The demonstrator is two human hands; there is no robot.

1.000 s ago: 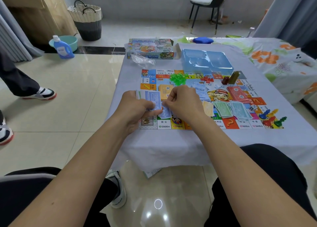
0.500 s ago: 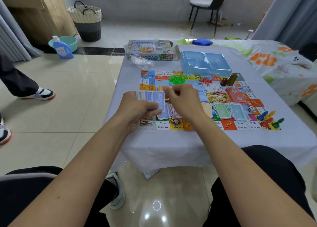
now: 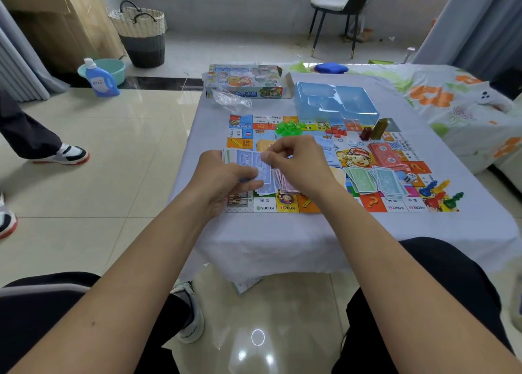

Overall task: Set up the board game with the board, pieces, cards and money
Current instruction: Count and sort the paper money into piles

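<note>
The colourful game board (image 3: 375, 204) lies flat on the cloth-covered table. My left hand (image 3: 219, 180) grips a fanned stack of play money (image 3: 244, 159) over the board's near left part. My right hand (image 3: 296, 162) pinches the top blue note of that stack at its upper edge. Pink notes (image 3: 285, 183) and a blue note lie on the board under my hands. Green and blue money piles (image 3: 375, 180) lie to the right, red cards (image 3: 385, 154) behind them. Green houses (image 3: 288, 127), red houses (image 3: 336, 131), tall blocks (image 3: 377, 129), a die (image 3: 409, 178) and coloured pawns (image 3: 439, 195) sit on the board.
The game box (image 3: 245, 81), a clear plastic bag (image 3: 230, 99) and a blue plastic insert tray (image 3: 336, 102) lie at the table's far end. A bed with a floral sheet (image 3: 452, 97) borders the right. Another person's shoes (image 3: 66, 154) stand on the tiled floor at left.
My right hand has risen from the board to the top of the stack in my left hand and now pinches a blue note. A blue note now lies on the board.
</note>
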